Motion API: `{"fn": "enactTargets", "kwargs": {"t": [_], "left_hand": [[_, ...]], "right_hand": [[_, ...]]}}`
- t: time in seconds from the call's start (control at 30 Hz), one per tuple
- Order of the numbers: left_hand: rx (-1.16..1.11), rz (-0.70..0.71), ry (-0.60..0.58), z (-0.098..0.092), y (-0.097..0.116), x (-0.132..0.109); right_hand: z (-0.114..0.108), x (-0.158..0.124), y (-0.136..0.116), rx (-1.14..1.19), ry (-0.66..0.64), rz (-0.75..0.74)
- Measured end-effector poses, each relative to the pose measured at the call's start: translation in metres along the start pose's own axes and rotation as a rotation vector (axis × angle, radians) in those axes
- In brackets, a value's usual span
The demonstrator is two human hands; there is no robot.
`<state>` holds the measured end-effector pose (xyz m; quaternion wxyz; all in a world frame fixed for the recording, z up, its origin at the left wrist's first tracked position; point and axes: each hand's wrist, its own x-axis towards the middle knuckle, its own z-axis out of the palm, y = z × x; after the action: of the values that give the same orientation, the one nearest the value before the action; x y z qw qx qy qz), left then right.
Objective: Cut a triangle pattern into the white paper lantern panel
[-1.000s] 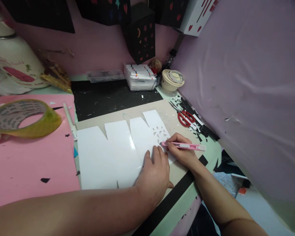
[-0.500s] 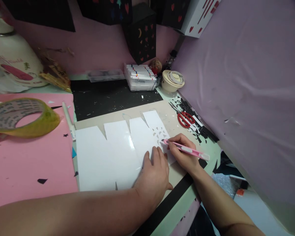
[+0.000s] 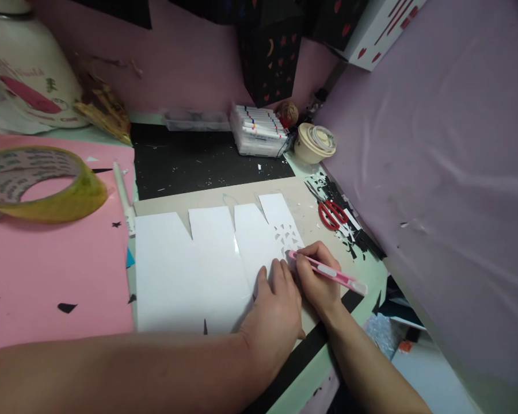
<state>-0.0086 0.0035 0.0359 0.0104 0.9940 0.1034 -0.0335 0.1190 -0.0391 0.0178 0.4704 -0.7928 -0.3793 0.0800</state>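
Nearest the camera, the left hand (image 3: 273, 313) lies flat, palm down and fingers spread, pressing on the white card (image 3: 207, 267), its fingertips just beside the cutting spot. Just beyond it the right hand (image 3: 317, 276) is closed around one pink craft knife (image 3: 328, 272), gripped like a pen, with the tip touching the card at the lower edge of a cluster of small cut-out shapes. The card is one sheet with four pointed panels and lies on a beige mat (image 3: 246, 192); the patterned panel is the rightmost of the four. A black strip (image 3: 323, 333) runs along the near desk edge under the right wrist, and beyond that edge the desk drops away, so there is little room to the right of the knife.

To the left, one pink sheet (image 3: 47, 270) meets the card's left edge, with one white pen (image 3: 123, 198) lying along that seam and one roll of yellow tape (image 3: 38, 181) resting on the pink. Right of the card, one pair of red scissors (image 3: 332, 213) sits among black paper scraps, close to the purple wall (image 3: 435, 144).

Farther back lie a black mat (image 3: 198, 161), one box of markers (image 3: 259, 129), one round tub (image 3: 314, 142) and one clear tray (image 3: 194, 119) against the back wall.
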Motion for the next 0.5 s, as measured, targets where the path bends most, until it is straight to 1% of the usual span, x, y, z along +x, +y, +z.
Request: {"fn": "enactTargets", "kwargs": {"t": [0.17,0.3,0.5], "left_hand": [[-0.009,-0.004,0.007,0.0006,-0.0001,-0.0004],[-0.014,-0.001,0.018,0.0008,0.0007,-0.0022],[-0.001,0.002,0.001,-0.0012,0.0,-0.0016]], "right_hand": [[0.0003,0.0002,0.0003,-0.012,-0.001,-0.036],[0.0006,0.0007,0.0012,-0.014,-0.009,-0.031],[0.0007,0.0003,-0.002,-0.021,-0.02,-0.043]]}}
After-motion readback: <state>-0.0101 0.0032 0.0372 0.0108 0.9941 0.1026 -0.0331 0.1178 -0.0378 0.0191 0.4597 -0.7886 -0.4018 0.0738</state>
